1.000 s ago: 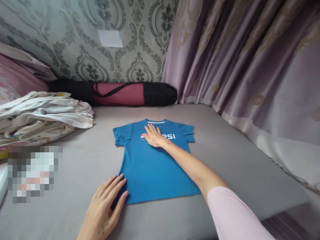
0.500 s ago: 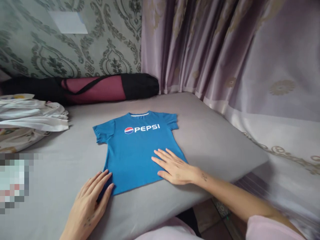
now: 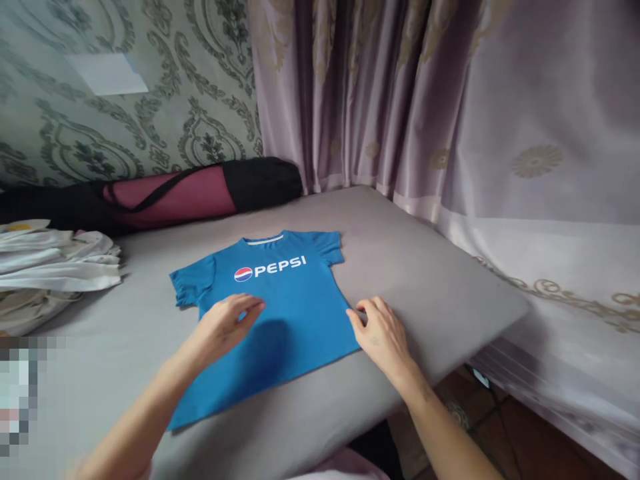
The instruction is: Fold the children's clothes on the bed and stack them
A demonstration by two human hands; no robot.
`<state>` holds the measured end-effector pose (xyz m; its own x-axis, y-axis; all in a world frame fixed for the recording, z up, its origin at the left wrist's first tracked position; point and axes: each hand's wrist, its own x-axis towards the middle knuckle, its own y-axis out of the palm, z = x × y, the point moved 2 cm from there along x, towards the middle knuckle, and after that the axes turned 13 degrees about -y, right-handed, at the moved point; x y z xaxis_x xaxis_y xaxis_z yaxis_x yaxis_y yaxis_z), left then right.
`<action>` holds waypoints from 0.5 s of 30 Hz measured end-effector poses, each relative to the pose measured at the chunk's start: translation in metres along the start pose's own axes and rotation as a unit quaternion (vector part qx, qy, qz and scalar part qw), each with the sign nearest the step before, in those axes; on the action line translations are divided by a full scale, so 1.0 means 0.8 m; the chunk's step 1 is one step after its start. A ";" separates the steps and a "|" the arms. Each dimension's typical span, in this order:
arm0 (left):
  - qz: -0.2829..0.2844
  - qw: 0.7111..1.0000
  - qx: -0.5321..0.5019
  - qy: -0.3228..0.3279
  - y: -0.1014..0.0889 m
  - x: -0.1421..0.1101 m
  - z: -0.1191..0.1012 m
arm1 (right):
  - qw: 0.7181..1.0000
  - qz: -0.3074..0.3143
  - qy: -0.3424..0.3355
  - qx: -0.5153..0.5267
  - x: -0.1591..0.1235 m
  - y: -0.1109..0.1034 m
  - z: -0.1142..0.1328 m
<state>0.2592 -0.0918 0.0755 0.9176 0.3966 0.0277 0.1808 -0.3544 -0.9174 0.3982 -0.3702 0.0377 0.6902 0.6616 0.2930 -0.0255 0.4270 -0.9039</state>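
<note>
A blue short-sleeved T-shirt (image 3: 300, 313) with a white PEPSI print and round logo lies spread out, front up, its neck away from me. Over its left middle hovers my left hand (image 3: 227, 323), casting a shadow on the fabric. Its thumb and fingertips come together in a loose pinch, with no cloth visible between them. My right hand (image 3: 383, 333) is at the shirt's right side edge. Its fingers are curved, with a gap between thumb and index finger. The thumb tip is at the edge of the cloth; whether it touches I cannot tell.
The shirt lies on a grey-covered flat surface (image 3: 440, 293). A black and maroon long bag (image 3: 175, 200) rests along the patterned wall. White crumpled cloth (image 3: 65, 263) is piled at left, above a pixelated patch. Lilac curtains (image 3: 360, 100) hang behind and at right.
My left hand has lifted from the shirt's lower left corner and moved right and away, above the fabric. The right hand has slid off the shirt's front to its right edge. The view has shifted slightly.
</note>
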 end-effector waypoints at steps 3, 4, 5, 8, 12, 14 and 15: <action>0.042 0.997 -0.059 0.033 0.022 0.081 -0.044 | 0.999 -0.025 0.005 -0.022 -0.003 0.015 0.008; 0.052 0.995 -0.069 0.039 0.032 0.107 -0.058 | 0.999 -0.034 0.006 -0.020 -0.004 0.019 0.010; 0.053 0.995 -0.074 0.040 0.042 0.132 -0.072 | 0.999 -0.045 0.007 -0.015 -0.006 0.021 0.012; 0.075 0.994 -0.076 0.026 0.074 0.196 -0.114 | 0.996 -0.084 0.000 0.011 -0.010 0.024 0.013; 0.062 0.996 -0.039 -0.059 0.106 0.257 -0.154 | 0.990 -0.119 -0.009 0.075 -0.015 0.025 0.010; 0.048 0.994 -0.029 -0.090 0.118 0.276 -0.165 | 0.987 -0.123 -0.004 0.105 -0.016 0.026 0.010; 0.041 0.993 -0.025 -0.107 0.124 0.283 -0.169 | 0.985 -0.124 -0.003 0.116 -0.016 0.027 0.011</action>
<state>0.5326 -0.1514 0.0445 0.8352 0.5327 -0.1365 0.1301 -0.4326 -0.8921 0.3828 -0.3642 0.0173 0.6915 0.5223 0.4991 -0.0210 0.7052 -0.7087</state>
